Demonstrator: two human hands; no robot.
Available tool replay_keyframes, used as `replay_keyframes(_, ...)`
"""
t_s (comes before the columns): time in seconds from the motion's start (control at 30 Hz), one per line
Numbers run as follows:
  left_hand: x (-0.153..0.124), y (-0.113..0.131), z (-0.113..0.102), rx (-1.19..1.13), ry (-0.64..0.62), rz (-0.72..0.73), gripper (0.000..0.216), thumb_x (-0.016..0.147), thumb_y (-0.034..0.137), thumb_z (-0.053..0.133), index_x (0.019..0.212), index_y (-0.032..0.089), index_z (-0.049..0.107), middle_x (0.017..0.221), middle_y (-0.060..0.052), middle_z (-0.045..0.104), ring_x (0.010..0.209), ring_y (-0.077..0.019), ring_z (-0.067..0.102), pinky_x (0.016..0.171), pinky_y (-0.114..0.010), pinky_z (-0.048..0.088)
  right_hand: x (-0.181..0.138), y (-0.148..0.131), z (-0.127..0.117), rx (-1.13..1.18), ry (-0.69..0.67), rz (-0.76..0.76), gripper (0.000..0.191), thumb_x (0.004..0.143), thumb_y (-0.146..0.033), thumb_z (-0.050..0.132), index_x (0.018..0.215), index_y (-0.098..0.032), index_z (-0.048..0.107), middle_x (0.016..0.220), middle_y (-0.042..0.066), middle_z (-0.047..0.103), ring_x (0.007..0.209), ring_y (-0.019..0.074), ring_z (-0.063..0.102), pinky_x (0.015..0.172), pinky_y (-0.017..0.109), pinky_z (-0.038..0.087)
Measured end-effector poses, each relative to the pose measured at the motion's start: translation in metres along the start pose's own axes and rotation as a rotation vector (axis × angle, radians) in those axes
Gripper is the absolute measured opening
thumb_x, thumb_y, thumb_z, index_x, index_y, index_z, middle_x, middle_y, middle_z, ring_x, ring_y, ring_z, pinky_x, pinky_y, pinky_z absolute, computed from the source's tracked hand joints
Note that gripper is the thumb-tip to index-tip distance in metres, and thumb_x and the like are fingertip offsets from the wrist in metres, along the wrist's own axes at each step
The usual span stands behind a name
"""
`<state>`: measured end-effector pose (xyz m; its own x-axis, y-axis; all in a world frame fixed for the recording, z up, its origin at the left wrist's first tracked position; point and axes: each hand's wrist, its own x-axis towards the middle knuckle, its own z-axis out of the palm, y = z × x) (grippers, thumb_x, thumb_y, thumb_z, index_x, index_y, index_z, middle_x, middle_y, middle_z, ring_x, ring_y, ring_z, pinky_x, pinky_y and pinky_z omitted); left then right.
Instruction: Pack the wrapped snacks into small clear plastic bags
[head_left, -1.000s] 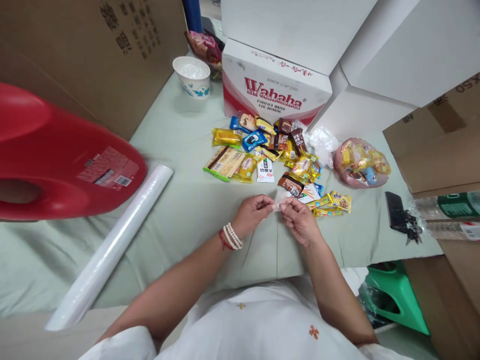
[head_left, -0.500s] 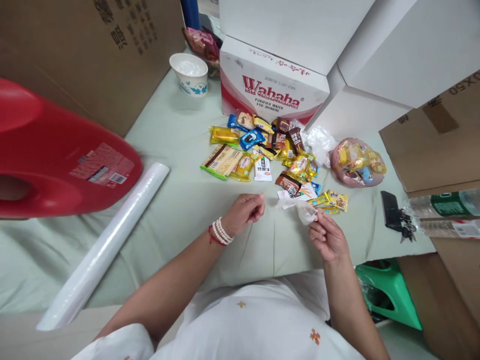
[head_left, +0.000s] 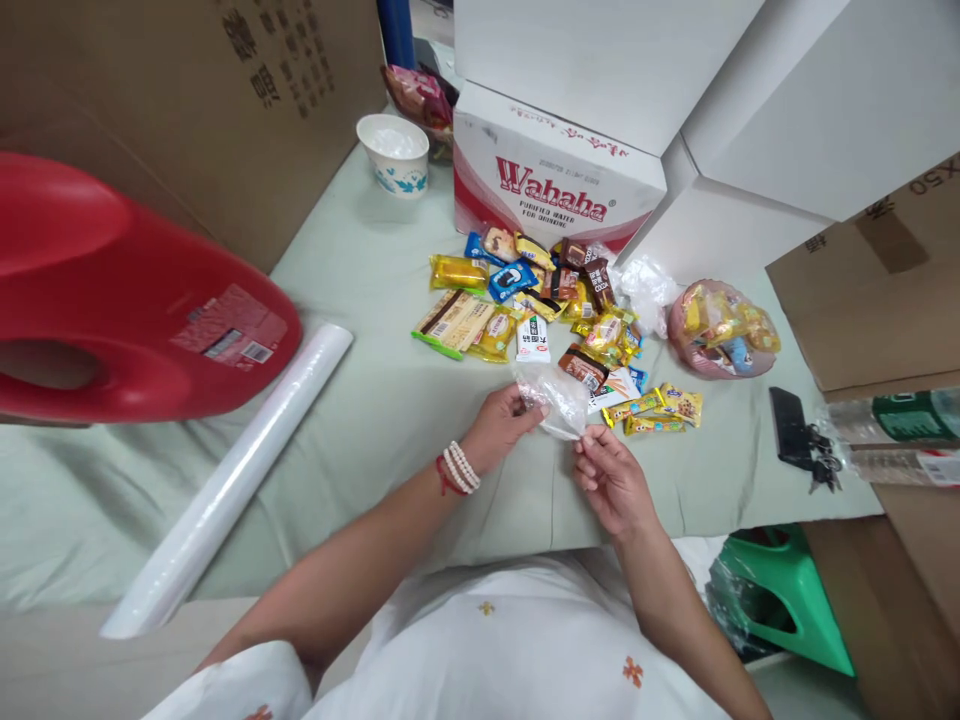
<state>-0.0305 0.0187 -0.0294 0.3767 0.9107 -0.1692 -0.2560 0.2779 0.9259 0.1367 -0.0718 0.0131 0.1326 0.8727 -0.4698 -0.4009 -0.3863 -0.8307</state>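
Observation:
A clear plastic bag (head_left: pixel 559 398) is stretched between my two hands, above the cloth-covered table. My left hand (head_left: pixel 504 422), with beads and a red cord at the wrist, pinches its left side. The lower right corner is pinched by the fingers of my right hand (head_left: pixel 611 475). Just beyond the bag lies a pile of small wrapped snacks (head_left: pixel 559 290). Several yellow packets (head_left: pixel 660 408) lie right of the bag. A pink bowl (head_left: pixel 679 345), covered in clear plastic, holds more wrapped snacks, and crumpled clear plastic (head_left: pixel 646 290) lies beside it.
A red jug (head_left: pixel 135 300) and a white plastic roll (head_left: pixel 232 480) occupy the left. Behind the snacks stand a Wahaha carton (head_left: pixel 547 190) and white boxes (head_left: pixel 810 100). A paper cup (head_left: pixel 394 160) is at the back left. Keys (head_left: pixel 823 465) and bottles (head_left: pixel 892 415) lie right, above a green stool (head_left: pixel 795 590).
My right hand has moved left with the bag, bringing it to my left hand. My left hand, closed and apart before, now grips the bag, which is spread wider. The view has shifted slightly.

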Motion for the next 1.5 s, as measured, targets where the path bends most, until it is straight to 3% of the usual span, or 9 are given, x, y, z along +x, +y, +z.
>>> replay_keyframes(0.23, -0.004, -0.003, 0.002, 0.022, -0.038, 0.127, 0.026, 0.070, 0.032, 0.085, 0.082, 0.017, 0.068, 0.091, -0.004, 0.069, 0.090, -0.0196, 0.065, 0.086, -0.033, 0.052, 0.024, -0.006, -0.002, -0.720, 0.179, -0.479, 0.052, 0.068, -0.044, 0.087, 0.113, -0.026, 0.066, 0.122, 0.008, 0.061, 0.103, 0.0238, 0.056, 0.078, 0.034, 0.052)
replay_keyframes(0.43, 0.004, 0.008, -0.008, -0.418, 0.144, 0.019, 0.027, 0.073, 0.031, 0.085, 0.087, 0.020, 0.064, 0.091, 0.001, 0.071, 0.083, -0.0146, 0.068, 0.078, -0.031, 0.057, 0.033, 0.004, -0.012, -0.457, 0.287, -0.612, 0.022, 0.084, -0.044, 0.073, 0.087, -0.023, 0.068, 0.110, 0.006, 0.064, 0.105, 0.0242, 0.059, 0.091, 0.038, 0.048)
replay_keyframes(0.53, 0.008, 0.016, -0.016, -0.608, 0.134, -0.067, 0.029, 0.076, 0.025, 0.081, 0.099, 0.023, 0.063, 0.107, -0.002, 0.075, 0.097, -0.0207, 0.074, 0.088, -0.041, 0.060, 0.003, 0.005, -0.032, -0.489, 0.110, -0.604, 0.013, 0.082, -0.036, 0.080, 0.086, -0.025, 0.073, 0.123, 0.007, 0.063, 0.119, 0.0268, 0.057, 0.100, 0.042, 0.045)
replay_keyframes(0.67, 0.010, 0.019, -0.019, -0.694, 0.101, -0.104, 0.032, 0.081, 0.026, 0.079, 0.107, 0.024, 0.061, 0.115, -0.006, 0.076, 0.109, -0.0290, 0.075, 0.095, -0.052, 0.060, -0.035, -0.014, -0.068, -0.727, -0.432, -0.253, 0.011, 0.081, -0.027, 0.084, 0.091, -0.028, 0.081, 0.115, 0.010, 0.071, 0.107, 0.0290, 0.065, 0.096, 0.044, 0.050)
replay_keyframes(0.77, 0.009, 0.017, -0.017, -0.672, 0.070, -0.131, 0.034, 0.082, 0.027, 0.080, 0.110, 0.024, 0.060, 0.113, -0.006, 0.076, 0.107, -0.0282, 0.075, 0.095, -0.053, 0.060, -0.036, -0.033, -0.081, -0.730, -0.266, -0.281, 0.008, 0.091, -0.034, 0.075, 0.091, -0.028, 0.082, 0.098, 0.008, 0.074, 0.093, 0.0264, 0.066, 0.086, 0.041, 0.051)
replay_keyframes(0.9, 0.007, 0.014, -0.013, -0.654, 0.032, -0.152, 0.036, 0.079, 0.022, 0.082, 0.107, 0.024, 0.060, 0.111, -0.004, 0.076, 0.112, -0.0275, 0.073, 0.095, -0.051, 0.059, -0.006, -0.039, -0.052, -0.746, 0.003, -0.525, 0.011, 0.092, -0.039, 0.073, 0.093, -0.030, 0.080, 0.097, 0.005, 0.070, 0.094, 0.0237, 0.062, 0.085, 0.037, 0.048)
replay_keyframes(1.13, 0.006, 0.015, -0.009, -0.599, -0.057, -0.131, 0.036, 0.076, 0.018, 0.079, 0.108, 0.022, 0.063, 0.113, -0.006, 0.075, 0.112, -0.0248, 0.070, 0.085, -0.037, 0.058, 0.034, -0.006, 0.031, -0.852, 0.047, -0.670, 0.018, 0.095, -0.043, 0.069, 0.093, -0.028, 0.078, 0.069, -0.001, 0.053, 0.064, 0.0164, 0.047, 0.065, 0.031, 0.040)
replay_keyframes(1.33, 0.003, 0.014, -0.008, -0.588, -0.091, -0.147, 0.034, 0.078, 0.030, 0.078, 0.108, 0.023, 0.064, 0.115, -0.006, 0.069, 0.111, -0.0227, 0.065, 0.085, -0.035, 0.056, 0.051, 0.002, 0.030, -0.805, -0.003, -0.526, 0.022, 0.089, -0.047, 0.072, 0.082, -0.026, 0.076, 0.074, 0.000, 0.058, 0.065, 0.0158, 0.045, 0.065, 0.030, 0.042)
replay_keyframes(1.5, 0.001, 0.006, -0.003, -0.233, 0.131, -0.021, 0.040, 0.069, 0.038, 0.089, 0.093, 0.021, 0.061, 0.101, -0.001, 0.064, 0.094, -0.0159, 0.061, 0.075, -0.027, 0.054, 0.053, 0.001, 0.026, -0.634, 0.107, -0.441, 0.026, 0.083, -0.049, 0.077, 0.080, -0.024, 0.074, 0.070, -0.002, 0.056, 0.063, 0.0138, 0.041, 0.059, 0.026, 0.036)
